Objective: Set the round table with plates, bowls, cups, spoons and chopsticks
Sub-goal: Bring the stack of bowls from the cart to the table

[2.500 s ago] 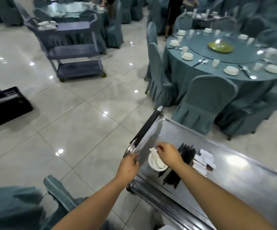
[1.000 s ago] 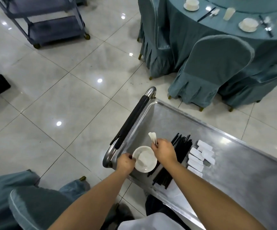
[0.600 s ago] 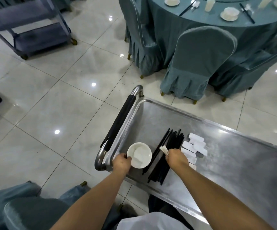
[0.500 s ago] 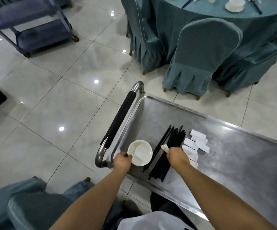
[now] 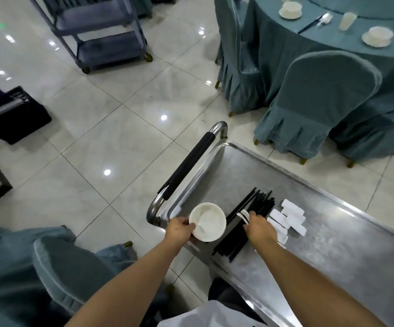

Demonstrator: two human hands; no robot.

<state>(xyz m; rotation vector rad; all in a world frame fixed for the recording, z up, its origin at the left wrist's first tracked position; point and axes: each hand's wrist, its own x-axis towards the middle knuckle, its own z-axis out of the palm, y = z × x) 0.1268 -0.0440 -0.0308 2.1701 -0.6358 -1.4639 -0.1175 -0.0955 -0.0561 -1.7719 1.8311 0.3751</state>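
A white bowl [image 5: 209, 221] stands at the near left corner of the steel cart top [image 5: 309, 232]. My left hand [image 5: 179, 230] grips the bowl's left rim. My right hand [image 5: 259, 228] holds white spoons [image 5: 243, 214] by their handles, and it lies over a pile of black chopsticks [image 5: 245, 223]. White chopstick rests [image 5: 290, 217] lie in a cluster just right of the chopsticks. The round table [image 5: 356, 31] at the top right carries bowls on plates, cups, spoons and chopsticks.
The cart's black-padded handle [image 5: 188, 164] runs along its left end. Teal-covered chairs [image 5: 321, 102] ring the table. Another covered chair [image 5: 56, 267] is at my lower left. A grey shelf trolley [image 5: 103, 31] stands at the top left and black crates [image 5: 9, 114] sit on the tiled floor.
My right hand lifted the spoons out of the bowl and carried them right, onto the chopsticks. My left hand left the cart handle and took the bowl's rim.
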